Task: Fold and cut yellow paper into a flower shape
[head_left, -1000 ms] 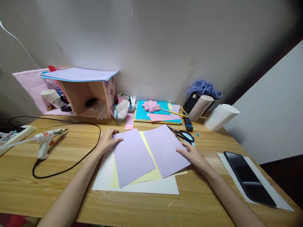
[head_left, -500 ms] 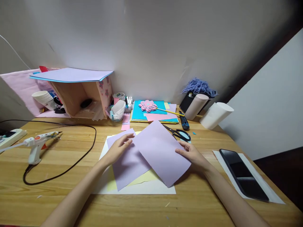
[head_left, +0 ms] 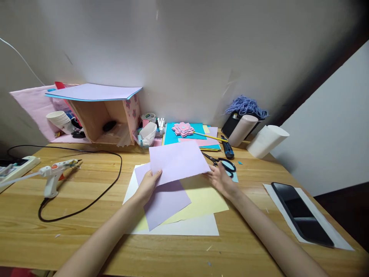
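Note:
A lilac sheet of paper (head_left: 178, 161) is held up, tilted, above the desk. My left hand (head_left: 148, 186) pinches its lower left edge, thumb on top. At the sheet's right corner, my right hand (head_left: 223, 181) has its fingers stretched out and its thumb apart; the fingertips meet the corner, and whether they press on it is hard to see. Below lies another lilac sheet (head_left: 167, 204), over a yellow sheet (head_left: 201, 198) and a white sheet (head_left: 198, 227). Black-handled scissors (head_left: 227, 165) rest just beyond my right hand.
On the left are a hot glue gun (head_left: 53, 179) with its looping cord and an open-fronted box (head_left: 105, 119). Along the back stand a pink paper flower (head_left: 183, 129), a utility knife (head_left: 227, 149) and a paper roll (head_left: 266, 142). A phone (head_left: 301, 213) lies at right.
The upper lilac sheet has turned and moved up and left. My left hand has taken its edge, while my right hand has loosened its grip. More of the yellow sheet shows.

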A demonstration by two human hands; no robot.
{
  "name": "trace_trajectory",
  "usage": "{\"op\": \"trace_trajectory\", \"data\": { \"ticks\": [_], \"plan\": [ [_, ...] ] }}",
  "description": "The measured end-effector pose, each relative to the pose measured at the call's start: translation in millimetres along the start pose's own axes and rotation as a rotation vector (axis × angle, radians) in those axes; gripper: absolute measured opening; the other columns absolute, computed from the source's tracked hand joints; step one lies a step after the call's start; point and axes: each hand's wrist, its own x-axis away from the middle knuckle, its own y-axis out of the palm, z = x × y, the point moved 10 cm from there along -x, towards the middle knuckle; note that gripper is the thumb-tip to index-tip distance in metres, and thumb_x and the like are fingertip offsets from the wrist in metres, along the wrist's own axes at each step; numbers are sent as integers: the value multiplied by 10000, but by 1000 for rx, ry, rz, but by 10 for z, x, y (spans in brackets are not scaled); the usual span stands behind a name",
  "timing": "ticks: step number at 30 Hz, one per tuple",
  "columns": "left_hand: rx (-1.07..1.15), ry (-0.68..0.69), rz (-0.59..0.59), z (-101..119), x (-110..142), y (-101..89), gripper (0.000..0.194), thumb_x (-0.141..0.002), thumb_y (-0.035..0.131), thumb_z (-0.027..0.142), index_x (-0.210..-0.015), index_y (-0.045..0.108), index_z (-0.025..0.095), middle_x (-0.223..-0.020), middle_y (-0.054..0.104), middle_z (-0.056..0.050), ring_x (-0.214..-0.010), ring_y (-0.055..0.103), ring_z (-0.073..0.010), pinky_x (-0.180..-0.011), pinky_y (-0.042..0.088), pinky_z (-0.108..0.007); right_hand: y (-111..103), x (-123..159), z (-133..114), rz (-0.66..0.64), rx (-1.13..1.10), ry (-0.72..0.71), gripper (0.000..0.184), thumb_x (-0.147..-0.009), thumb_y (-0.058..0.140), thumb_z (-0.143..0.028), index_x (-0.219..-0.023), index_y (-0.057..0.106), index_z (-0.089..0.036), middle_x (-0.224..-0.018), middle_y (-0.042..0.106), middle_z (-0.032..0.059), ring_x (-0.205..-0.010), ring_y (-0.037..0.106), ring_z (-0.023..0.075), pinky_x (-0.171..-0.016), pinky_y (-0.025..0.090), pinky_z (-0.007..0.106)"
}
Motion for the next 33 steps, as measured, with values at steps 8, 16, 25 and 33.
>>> {"op": "trace_trajectory", "data": {
  "ticks": [8,16,25,33],
  "plan": [
    [92,-93,-209,-247,187,420,333,-679,648,159,-1003,587,110,-1054,638,-128,-936,604,-234,-839,458,-334,49,64,197,224,396,-113,388,-760,536,-471,-993,550,-161,-1009,631,86,-982,563,237,-848,439,371],
    [193,-65,-202,-222,124,410,209,-792,525,191,-977,602,131,-1065,632,-104,-984,583,-193,-909,423,-329,501,288,-66,20,1135,-457,499,-846,295,-124,-1326,345,-249,-1378,366,41,-1236,366,208,-1017,320,399],
    [193,-31,-220,-170,154,474,225,-771,535,189,-957,634,110,-1015,655,-113,-984,582,-211,-912,419,-350,825,357,201,-186,1486,-564,596,-826,317,-35,-1368,259,-275,-1468,145,31,-1330,166,221,-1052,289,444],
    [190,-34,-193,-208,120,427,258,-805,512,311,-924,630,114,-1011,651,-124,-923,601,-202,-863,444,-345,893,404,219,-210,1541,-594,593,-815,315,-31,-1371,264,-229,-1460,176,42,-1339,112,241,-1046,300,458]
  ]
}}
